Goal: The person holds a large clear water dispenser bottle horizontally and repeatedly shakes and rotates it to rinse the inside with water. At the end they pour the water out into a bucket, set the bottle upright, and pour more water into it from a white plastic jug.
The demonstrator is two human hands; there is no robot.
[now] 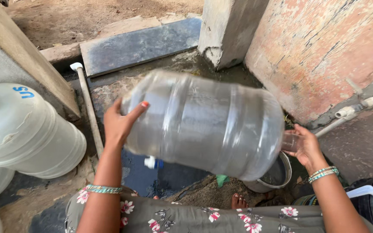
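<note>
1. My left hand (118, 125) was spread flat against the base end of the large clear water jug (203, 125), fingers splayed and thumb up on its shoulder, pressing rather than wrapping.
2. My right hand (304, 146) was curled around the jug's neck end, gripping at the mouth; the neck itself was mostly hidden behind the jug's body.
3. The jug lay on its side in the air between both hands, blurred with motion, above wet ground and just over a round metal pot (281, 174).
4. As I judged it, the handling would go best with the left palm kept broad on the base for support and the right hand steering the neck, so the smooth wet plastic could not roll out of the grip.
5. Below the jug lay a small white cap (150, 162) on a dark wet slab; my bare toes (238, 201) showed near the pot.
6. To the left, two more big translucent jugs (26, 129) lay stacked close to my left elbow, and a thin white pipe (89, 112) ran beside them.
7. To the right, a worn reddish wall (324, 51) with a white pipe fitting (350, 111) stood close to my right hand, leaving little room there.
8. A concrete pillar (225, 30) closed the far side; the freest room was straight ahead toward the grey stone slab (139, 45).
</note>
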